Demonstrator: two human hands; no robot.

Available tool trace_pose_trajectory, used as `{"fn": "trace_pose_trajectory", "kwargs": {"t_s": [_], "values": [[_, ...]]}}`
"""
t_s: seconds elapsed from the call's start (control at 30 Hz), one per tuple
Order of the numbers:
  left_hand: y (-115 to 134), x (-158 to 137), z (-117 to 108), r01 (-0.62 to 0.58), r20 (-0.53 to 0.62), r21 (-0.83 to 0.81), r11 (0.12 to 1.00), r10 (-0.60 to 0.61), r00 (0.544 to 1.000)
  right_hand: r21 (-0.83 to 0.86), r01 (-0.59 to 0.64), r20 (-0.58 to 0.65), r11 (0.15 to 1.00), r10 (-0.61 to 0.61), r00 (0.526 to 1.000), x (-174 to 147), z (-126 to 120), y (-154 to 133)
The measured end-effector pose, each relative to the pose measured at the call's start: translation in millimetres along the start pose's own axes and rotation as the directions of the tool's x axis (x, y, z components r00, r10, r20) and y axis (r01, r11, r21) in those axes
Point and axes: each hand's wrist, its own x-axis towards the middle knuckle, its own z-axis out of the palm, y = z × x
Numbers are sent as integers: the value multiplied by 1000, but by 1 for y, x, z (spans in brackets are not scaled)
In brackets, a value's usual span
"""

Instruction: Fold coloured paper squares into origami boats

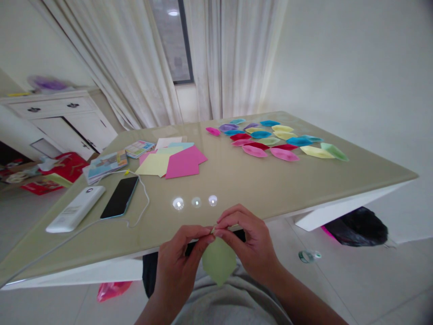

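A light green folded paper (219,262) hangs in front of my lap, just off the table's near edge. Its upper tip is pinched between the thumb and fingers of my left hand (181,253) and of my right hand (252,241). The fingertips of both hands meet there and hide the fold at the tip. Farther back on the table, at the right, several folded paper boats (284,154) lie in pink, red, blue, purple, yellow and green. Left of them is a spread stack of coloured paper sheets (184,162), with magenta on top.
On the table's left lie a black-screened phone (120,197), a white power bank (76,209), a white cable (148,203) and booklets (106,164). The table (233,189) reflects several lights. On the floor at right are a black bag (358,227) and a clear bottle (306,257).
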Motion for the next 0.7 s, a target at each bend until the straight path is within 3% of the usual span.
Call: {"fn": "trace_pose_trajectory", "kwargs": {"t_s": [0.23, 0.7], "values": [[-5, 3, -1, 86, 154, -137, 987, -64, 986, 58, -23, 91, 998, 18, 996, 3, -4, 0], [-1, 6, 3, 76, 123, -141, 987, -59, 991, 21, -138, 187, 990, 132, 973, 6, -11, -2]]}}
